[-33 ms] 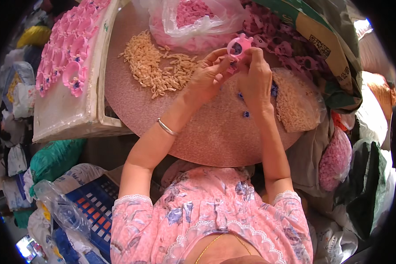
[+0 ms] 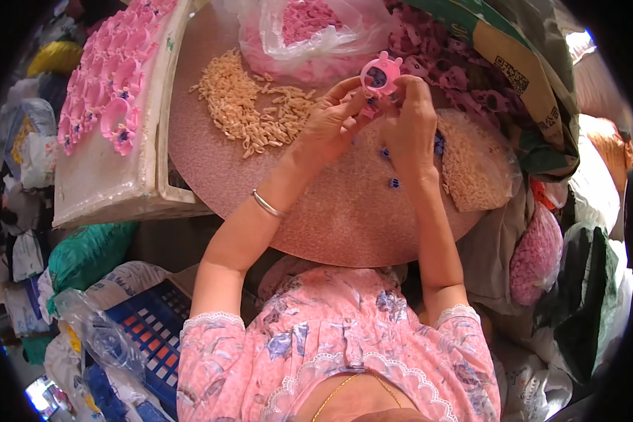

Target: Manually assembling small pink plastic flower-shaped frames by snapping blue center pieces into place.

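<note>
Head view: pink ring (image 2: pixel 388 63) juts above grip, pinched by left hand (image 2: pixel 335 121); right hand (image 2: pixel 413 118) beside, hold unclear.

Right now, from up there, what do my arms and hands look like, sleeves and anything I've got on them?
Your left hand and right hand are both ungloved. The short sleeves are pink with a bluish-grey floral print, edged in white lace. A plain silvery bangle circles the left forearm; no bracelet shows on the right.
</note>
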Motion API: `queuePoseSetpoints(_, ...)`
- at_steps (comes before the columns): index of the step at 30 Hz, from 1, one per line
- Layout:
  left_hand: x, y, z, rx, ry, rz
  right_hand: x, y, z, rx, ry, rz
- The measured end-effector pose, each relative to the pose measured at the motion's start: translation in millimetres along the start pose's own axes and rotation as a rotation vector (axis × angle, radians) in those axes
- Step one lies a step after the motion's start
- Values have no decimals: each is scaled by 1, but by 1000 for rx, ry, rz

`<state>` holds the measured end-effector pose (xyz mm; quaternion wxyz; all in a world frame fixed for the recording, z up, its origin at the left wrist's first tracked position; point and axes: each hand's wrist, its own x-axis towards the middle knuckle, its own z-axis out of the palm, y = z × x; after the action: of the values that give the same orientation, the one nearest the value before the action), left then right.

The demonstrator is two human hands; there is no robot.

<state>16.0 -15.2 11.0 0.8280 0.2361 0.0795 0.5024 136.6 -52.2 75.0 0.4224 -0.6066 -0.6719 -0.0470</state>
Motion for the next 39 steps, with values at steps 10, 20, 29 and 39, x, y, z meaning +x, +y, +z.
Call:
queuePoseSetpoints(10,-3,2,1,-15,-59,75,-3,9,5,65,61,-120)
queuePoseSetpoints(20,-6,9,15,-33,-64,121,5,13,9,727,-66,577)
queuePoseSetpoints(29,-8,10,17,-175,-67,-17,-5,14,-5,294,125,-75)
queuePoseSetpoints(39,-5,7,15,-49,2,61,-5,-15,9,86,115,-37)
